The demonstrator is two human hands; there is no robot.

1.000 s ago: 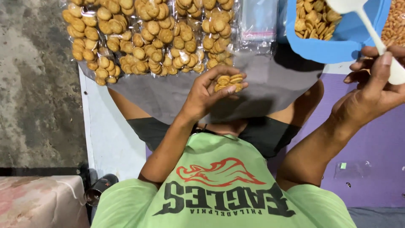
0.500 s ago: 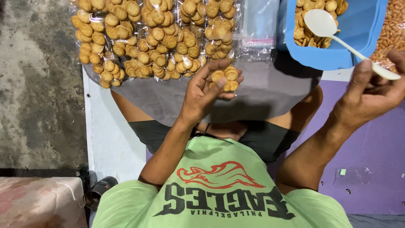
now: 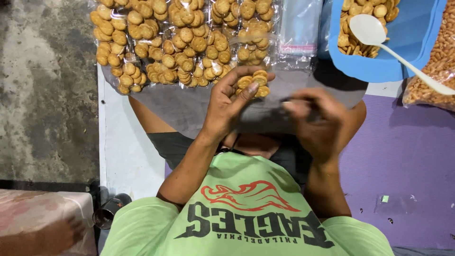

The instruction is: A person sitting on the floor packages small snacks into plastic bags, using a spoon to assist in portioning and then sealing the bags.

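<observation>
Item, far left: bare grey concrete floor (image 3: 42,85), stained and mottled, with a pinkish patterned cloth (image 3: 38,213) at the lower corner and a small dark metal cup (image 3: 110,212) lying beside it. Next, a white board edge (image 3: 118,156) under a grey fabric work surface (image 3: 189,109), on which lie rows of clear plastic bags packed with small round golden crackers (image 3: 166,42). Centre: the left hand (image 3: 232,102), fingers curled and gripping a small clear bag of round crackers (image 3: 255,84) by its lower end, the bag sitting just below the filled rows. Beside it, the right hand (image 3: 315,118), blurred, fingers bent inward at the bag's open side, pinching something thin and dark (what it is cannot be told). To seal such a bag well, judging from this pose, the left hand should hold the crackers bunched away from the mouth while the right works on flat, empty plastic. Upper centre-right: a stack of empty clear bags (image 3: 298,26). Right: a blue plastic tub (image 3: 412,42) of loose crackers with a white plastic spoon (image 3: 379,35) resting in it, then a large clear sack of smaller orange snacks (image 3: 436,61), all over a purple mat (image 3: 407,166).
</observation>
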